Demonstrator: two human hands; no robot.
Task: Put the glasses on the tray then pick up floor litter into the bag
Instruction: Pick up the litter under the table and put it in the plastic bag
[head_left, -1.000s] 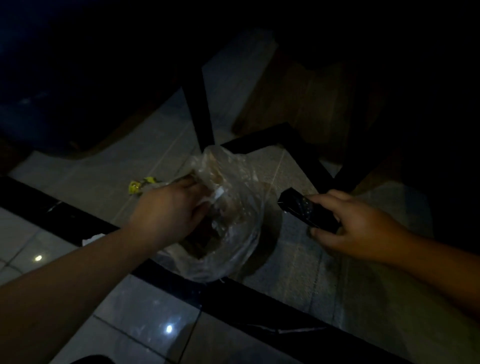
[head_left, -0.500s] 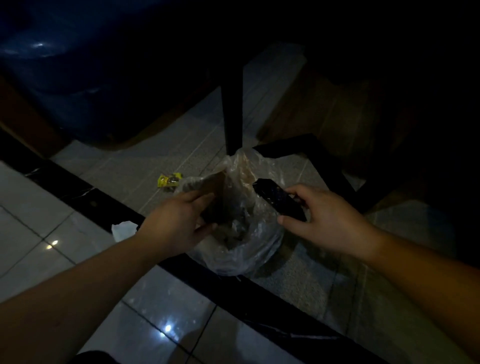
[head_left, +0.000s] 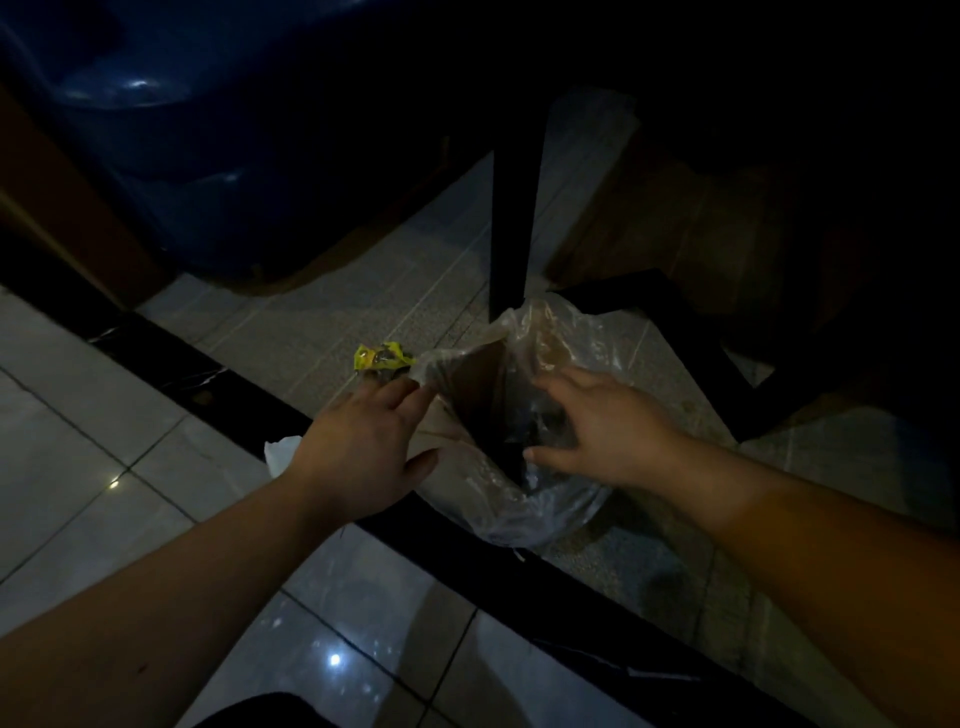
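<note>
A clear plastic bag (head_left: 550, 504) stands open on the dim tiled floor, with brown card and dark litter (head_left: 540, 423) inside it. My left hand (head_left: 358, 452) rests at the bag's left rim with fingers spread and nothing gripped. Over the bag's mouth my right hand (head_left: 608, 431) hovers open, its fingers splayed above the dark litter. A crumpled yellow wrapper (head_left: 382, 357) lies on the floor just beyond my left fingertips. A white scrap (head_left: 280, 453) shows beside my left wrist. No glasses or tray are in view.
A black table leg (head_left: 511, 208) stands right behind the bag, and a black crossbar (head_left: 696, 338) runs off to the right. A large blue rounded object (head_left: 182, 130) fills the upper left. A black floor strip (head_left: 208, 364) crosses diagonally under the bag.
My right hand carried a black wrapper left to the bag and has let it go inside. My left hand's fingers have opened off the rim.
</note>
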